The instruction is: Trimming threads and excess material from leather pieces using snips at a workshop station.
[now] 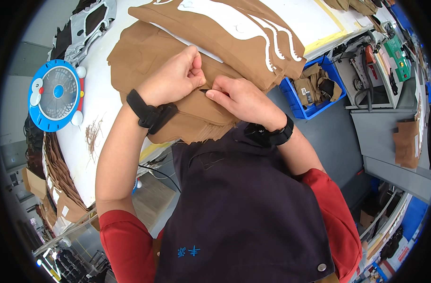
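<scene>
Both hands meet just above the centre of the frame, over a stack of brown fabric pieces (187,113) lying on the white worktop (97,108). The left hand (175,78) is curled, its fingers (194,70) pressed together and pinching a fold of the top brown piece. The right hand (241,96) sits just beside it, its fingers (214,93) closed on a thin dark tool (203,90), perhaps a small snip or needle; it is too small to tell which. Its tip lies at the fabric between the two hands. Each wrist wears a dark band.

Further up the frame, a second pile of brown pieces with white printed shapes (234,28) overlaps the stack. A blue round desk fan (55,94) stands at the left, loose brown threads (93,134) lie near it on the worktop, and a blue bin of brown scraps (314,89) sits to the right of the hands.

The risks, as I judge them: the tool point is very near the left fingertips, so a slip could prick or nick them. A pull too hard on the pinched fold could snag or cut the fabric itself. The stack's lower edge hangs over the worktop rim toward the dark apron (244,207), so a tug could slide pieces off.
</scene>
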`<state>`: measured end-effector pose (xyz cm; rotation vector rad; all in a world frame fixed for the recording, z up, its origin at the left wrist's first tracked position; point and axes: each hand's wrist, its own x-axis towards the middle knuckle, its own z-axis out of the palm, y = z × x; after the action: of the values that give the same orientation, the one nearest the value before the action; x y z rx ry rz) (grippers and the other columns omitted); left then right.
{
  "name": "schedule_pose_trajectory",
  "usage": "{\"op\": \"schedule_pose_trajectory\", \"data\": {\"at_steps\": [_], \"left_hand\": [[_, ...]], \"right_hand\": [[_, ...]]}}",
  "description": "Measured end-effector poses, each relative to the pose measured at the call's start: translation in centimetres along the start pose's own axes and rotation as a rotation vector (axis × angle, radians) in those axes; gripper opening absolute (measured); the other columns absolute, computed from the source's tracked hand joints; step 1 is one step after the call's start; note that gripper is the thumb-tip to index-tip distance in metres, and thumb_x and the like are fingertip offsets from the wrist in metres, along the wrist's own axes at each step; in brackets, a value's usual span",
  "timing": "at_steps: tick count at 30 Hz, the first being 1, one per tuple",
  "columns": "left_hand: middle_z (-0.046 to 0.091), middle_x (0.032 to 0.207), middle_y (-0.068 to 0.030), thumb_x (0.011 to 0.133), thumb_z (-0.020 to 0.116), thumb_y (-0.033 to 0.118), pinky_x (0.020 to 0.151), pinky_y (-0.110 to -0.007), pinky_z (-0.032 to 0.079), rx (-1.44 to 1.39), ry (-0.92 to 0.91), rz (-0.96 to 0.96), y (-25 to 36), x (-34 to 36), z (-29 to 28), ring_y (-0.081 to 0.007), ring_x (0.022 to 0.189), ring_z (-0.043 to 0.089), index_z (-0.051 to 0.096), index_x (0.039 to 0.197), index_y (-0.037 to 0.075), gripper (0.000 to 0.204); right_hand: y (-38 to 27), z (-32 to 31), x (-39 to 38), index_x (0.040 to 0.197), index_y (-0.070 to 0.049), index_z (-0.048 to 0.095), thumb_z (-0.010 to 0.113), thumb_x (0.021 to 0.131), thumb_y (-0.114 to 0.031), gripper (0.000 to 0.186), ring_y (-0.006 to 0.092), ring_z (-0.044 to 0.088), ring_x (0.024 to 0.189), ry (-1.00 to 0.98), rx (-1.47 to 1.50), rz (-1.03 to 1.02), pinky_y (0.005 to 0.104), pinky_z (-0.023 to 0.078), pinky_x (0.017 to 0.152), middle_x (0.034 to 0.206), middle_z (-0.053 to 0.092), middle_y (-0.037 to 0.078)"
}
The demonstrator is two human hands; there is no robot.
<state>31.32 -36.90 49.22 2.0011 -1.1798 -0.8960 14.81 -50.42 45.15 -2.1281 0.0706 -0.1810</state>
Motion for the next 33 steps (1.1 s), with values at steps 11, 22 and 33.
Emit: {"op": "schedule_pose_trajectory", "data": {"at_steps": [11, 22, 33], "left_hand": [[0.056, 0.082, -0.0023, 0.088, 0.063, -0.005, 0.072, -0.024, 0.047, -0.011, 0.003, -0.008, 0.10, -0.03, 0.04, -0.0081, 0.077, 0.051, 0.040, 0.093, 0.006, 0.026], [0.055, 0.082, -0.0020, 0.088, 0.063, -0.005, 0.072, -0.024, 0.046, -0.023, 0.006, 0.005, -0.07, 0.02, 0.12, -0.0079, 0.076, 0.051, 0.040, 0.093, 0.006, 0.026], [0.056, 0.081, -0.0020, 0.088, 0.064, -0.004, 0.071, -0.023, 0.046, -0.017, 0.006, -0.005, 0.17, 0.01, 0.04, -0.0076, 0.075, 0.052, 0.041, 0.093, 0.006, 0.026]], "right_hand": [[-0.25, -0.13, 0.10, 0.086, -0.001, 0.055, 0.057, 0.097, -0.033, 0.034, 0.0403, 0.062, 0.078, -0.019, -0.026, 0.008, 0.0488, 0.047, 0.069, 0.077, 0.063, 0.021], [-0.01, 0.41, -0.13, 0.087, -0.002, 0.053, 0.057, 0.097, -0.031, 0.031, 0.0417, 0.061, 0.072, 0.025, -0.095, -0.044, 0.0509, 0.046, 0.064, 0.070, 0.061, 0.021], [0.03, 0.32, -0.20, 0.086, -0.001, 0.054, 0.057, 0.097, -0.032, 0.033, 0.0405, 0.062, 0.073, 0.028, -0.051, -0.031, 0.0487, 0.047, 0.065, 0.072, 0.062, 0.021]]}}
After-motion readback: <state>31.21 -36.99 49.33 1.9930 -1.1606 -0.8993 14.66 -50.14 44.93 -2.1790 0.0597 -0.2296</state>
